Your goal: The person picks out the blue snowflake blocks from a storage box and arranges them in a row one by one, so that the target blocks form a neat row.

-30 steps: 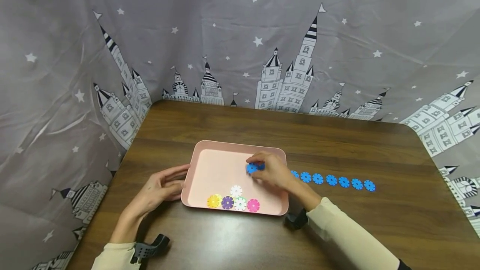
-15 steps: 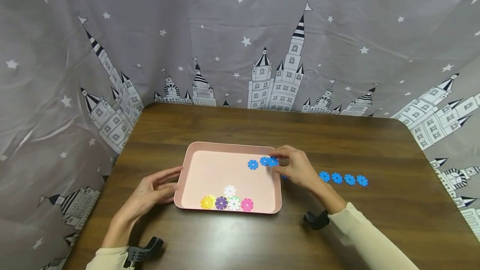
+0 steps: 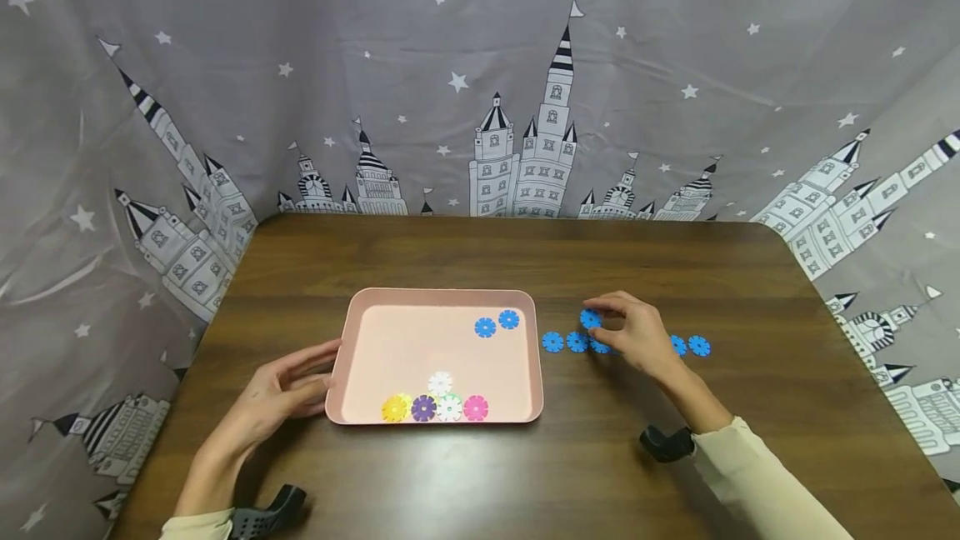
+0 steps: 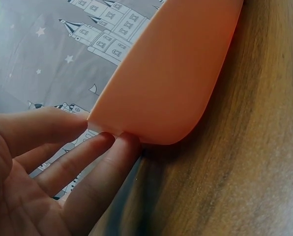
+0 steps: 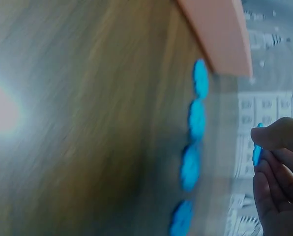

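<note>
My right hand (image 3: 637,336) pinches a blue notched disc (image 3: 590,319) between thumb and fingertips, above a row of similar discs on the table. In the right wrist view the pinched disc (image 5: 257,147) appears nearly edge-on. The row runs from a blue disc (image 3: 552,342) beside the tray to a blue disc (image 3: 699,346) at the far right; the hand hides part of it. My left hand (image 3: 273,390) touches the left wall of a pink tray (image 3: 341,365) with extended fingers, the fingertips (image 4: 127,140) at its outer side. Two blue discs (image 3: 497,323) lie in the tray's back right.
Along the tray's front lie a yellow disc (image 3: 396,408), a purple disc (image 3: 423,408), a white disc (image 3: 440,383), a white-and-green disc (image 3: 449,408) and a pink disc (image 3: 476,408). A grey castle-print cloth (image 3: 442,107) hangs behind the wooden table (image 3: 450,252).
My right hand has moved right, out of the tray and over the row, carrying a blue disc. The left hand stays at the tray's side. The head view has shifted right.
</note>
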A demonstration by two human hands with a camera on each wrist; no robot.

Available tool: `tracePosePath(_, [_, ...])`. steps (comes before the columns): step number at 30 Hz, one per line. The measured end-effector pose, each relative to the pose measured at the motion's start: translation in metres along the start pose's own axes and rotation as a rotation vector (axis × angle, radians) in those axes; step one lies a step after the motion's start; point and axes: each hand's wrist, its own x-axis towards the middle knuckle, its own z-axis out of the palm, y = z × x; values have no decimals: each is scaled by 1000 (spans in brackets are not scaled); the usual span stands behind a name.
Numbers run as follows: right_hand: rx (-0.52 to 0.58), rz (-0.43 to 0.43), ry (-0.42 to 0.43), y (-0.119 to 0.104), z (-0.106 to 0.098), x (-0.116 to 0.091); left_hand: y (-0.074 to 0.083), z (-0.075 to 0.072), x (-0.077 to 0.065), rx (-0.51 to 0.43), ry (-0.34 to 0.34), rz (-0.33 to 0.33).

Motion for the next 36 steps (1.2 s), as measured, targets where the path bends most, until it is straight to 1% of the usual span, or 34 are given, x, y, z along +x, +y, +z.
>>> tracePosePath(7, [-56, 77, 21, 35, -21, -19, -2, -1, -1, -21, -10, 12])
tracePosePath(10, [-96, 99, 45, 49, -29, -27, -3, -2, -1, -27, -15, 10])
tracePosePath(17, [-196, 160, 129, 75, -52, -43, -3, -2, -1, -12, -6, -9])
tracePosePath(24, [-254, 256, 213, 96, -81, -60, -3, -1, 0, -37, -13, -2])
tracePosePath(28, [-275, 333, 250, 108, -95, -67, -3, -1, -1, -34, -11, -6])
tracePosePath(32, [-277, 400, 244, 116, -101, -73, -3, -2, -1, -9, -1, -21])
tracePosePath(36, [-263, 414, 217, 121, -100, -77, -3, -1, 0, -17, -1, -23])
